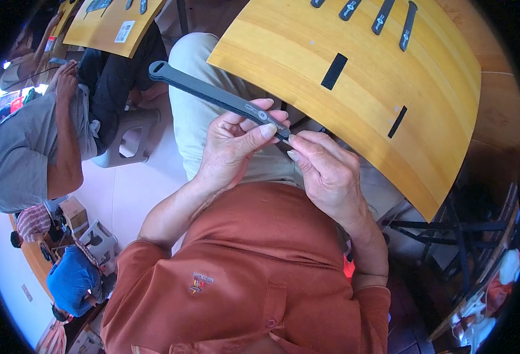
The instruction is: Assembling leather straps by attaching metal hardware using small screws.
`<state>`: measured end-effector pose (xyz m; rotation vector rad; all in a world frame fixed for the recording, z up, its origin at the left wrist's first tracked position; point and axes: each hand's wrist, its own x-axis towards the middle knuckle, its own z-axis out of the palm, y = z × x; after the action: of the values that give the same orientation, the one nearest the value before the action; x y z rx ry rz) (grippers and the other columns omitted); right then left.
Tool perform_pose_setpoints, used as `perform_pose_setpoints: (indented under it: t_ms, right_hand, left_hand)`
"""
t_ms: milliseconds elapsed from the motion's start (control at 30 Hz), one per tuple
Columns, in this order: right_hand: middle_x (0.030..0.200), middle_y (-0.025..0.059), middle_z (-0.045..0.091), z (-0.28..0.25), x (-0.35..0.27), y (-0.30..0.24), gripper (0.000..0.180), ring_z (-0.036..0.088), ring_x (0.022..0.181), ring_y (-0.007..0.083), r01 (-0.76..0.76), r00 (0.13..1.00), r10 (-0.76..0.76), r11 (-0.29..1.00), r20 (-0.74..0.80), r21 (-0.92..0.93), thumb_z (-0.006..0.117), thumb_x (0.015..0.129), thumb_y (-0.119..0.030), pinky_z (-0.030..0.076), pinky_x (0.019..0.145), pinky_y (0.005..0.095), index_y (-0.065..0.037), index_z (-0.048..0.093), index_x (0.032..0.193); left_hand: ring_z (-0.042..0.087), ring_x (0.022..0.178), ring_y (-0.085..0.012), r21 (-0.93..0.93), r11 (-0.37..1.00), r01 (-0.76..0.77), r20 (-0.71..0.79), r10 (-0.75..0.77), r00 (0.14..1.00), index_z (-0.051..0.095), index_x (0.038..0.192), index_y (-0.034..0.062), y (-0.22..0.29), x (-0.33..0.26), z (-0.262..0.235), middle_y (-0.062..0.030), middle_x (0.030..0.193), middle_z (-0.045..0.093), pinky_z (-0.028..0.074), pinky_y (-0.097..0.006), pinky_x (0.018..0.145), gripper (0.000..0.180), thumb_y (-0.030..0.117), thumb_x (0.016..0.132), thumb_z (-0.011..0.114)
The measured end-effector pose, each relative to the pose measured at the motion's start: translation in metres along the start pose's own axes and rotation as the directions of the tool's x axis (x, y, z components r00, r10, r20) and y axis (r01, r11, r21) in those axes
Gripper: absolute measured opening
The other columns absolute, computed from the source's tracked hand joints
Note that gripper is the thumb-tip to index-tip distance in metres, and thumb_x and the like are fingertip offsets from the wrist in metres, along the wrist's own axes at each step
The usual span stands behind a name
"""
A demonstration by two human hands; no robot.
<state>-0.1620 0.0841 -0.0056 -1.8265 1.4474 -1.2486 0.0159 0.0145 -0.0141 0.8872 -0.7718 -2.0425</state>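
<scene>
Left hand (pixel 231 141) pinches a grey strap (pixel 211 92) pointing to ten o'clock while right hand (pixel 331 169), fingertips pinched together, seemingly works its near end, calling for a steady hold.

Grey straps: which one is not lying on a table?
The grey strap held up by the left hand, its slotted end pointing upper left; the four straps at the picture's upper right lie on the wooden table.

Mostly bright, blown-out glare far L, lower R dim; yellow rectangular wooden tabletop (pixel 283 56) bowed b/c fisheye, pic corners blk.
</scene>
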Motion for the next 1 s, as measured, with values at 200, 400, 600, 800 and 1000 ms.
perform_pose_setpoints:
  t_ms: [200,400,600,800,1000]
  right_hand:
    - [0.094,0.016,0.066,0.002,0.0,0.0,0.026,0.068,0.079,0.0301,-0.025,1.0,0.025,0.999,-0.011,0.033,0.07,0.078,0.004,0.055,0.065,0.0364,0.001,0.064,0.104]
    - [0.094,0.0166,0.066,0.004,-0.001,0.002,0.024,0.068,0.079,0.0301,-0.047,0.999,0.048,0.997,-0.021,0.06,0.07,0.079,0.004,0.055,0.066,0.0358,0.001,0.065,0.103]
    - [0.093,0.0171,0.066,0.006,-0.002,0.002,0.023,0.068,0.08,0.0304,-0.048,0.998,0.05,0.997,-0.034,0.052,0.069,0.08,0.004,0.056,0.066,0.0359,0.001,0.064,0.102]
    - [0.09,0.0173,0.066,0.011,-0.004,0.003,0.023,0.068,0.078,0.0312,-0.039,0.998,0.04,0.999,-0.049,0.016,0.068,0.079,0.005,0.055,0.065,0.037,0.003,0.063,0.101]
    - [0.084,0.0165,0.064,0.015,-0.003,0.002,0.021,0.066,0.073,0.0321,-0.042,0.997,0.039,0.998,-0.069,-0.039,0.066,0.079,0.005,0.053,0.062,0.0386,0.003,0.061,0.099]
  left_hand:
    - [0.066,0.101,-0.0208,0.017,1.0,-0.004,-0.019,0.004,1.0,0.054,0.128,-0.0011,0.001,0.0,0.0,-0.0167,0.113,0.067,0.055,-0.032,0.087,0.041,-0.001,0.089,0.066]
    - [0.065,0.108,-0.0272,0.08,0.996,-0.029,0.027,0.027,0.999,0.054,0.13,0.0036,-0.001,0.001,-0.005,-0.0161,0.117,0.066,0.056,-0.037,0.089,0.041,0.003,0.091,0.063]
    - [0.066,0.103,-0.0211,0.041,0.999,-0.015,-0.016,0.016,1.0,0.054,0.128,-0.0015,0.0,0.001,-0.001,-0.0165,0.113,0.067,0.056,-0.034,0.089,0.04,-0.002,0.089,0.065]
    - [0.066,0.102,-0.0202,0.063,0.997,-0.032,-0.019,0.033,0.999,0.055,0.127,-0.0024,-0.005,0.0,-0.004,-0.0163,0.112,0.067,0.056,-0.033,0.089,0.04,-0.002,0.089,0.065]
    - [0.066,0.102,-0.0188,0.176,0.982,-0.069,-0.058,0.08,0.995,0.055,0.127,-0.0024,-0.007,-0.003,-0.004,-0.0154,0.112,0.068,0.055,-0.03,0.088,0.04,-0.003,0.088,0.066]
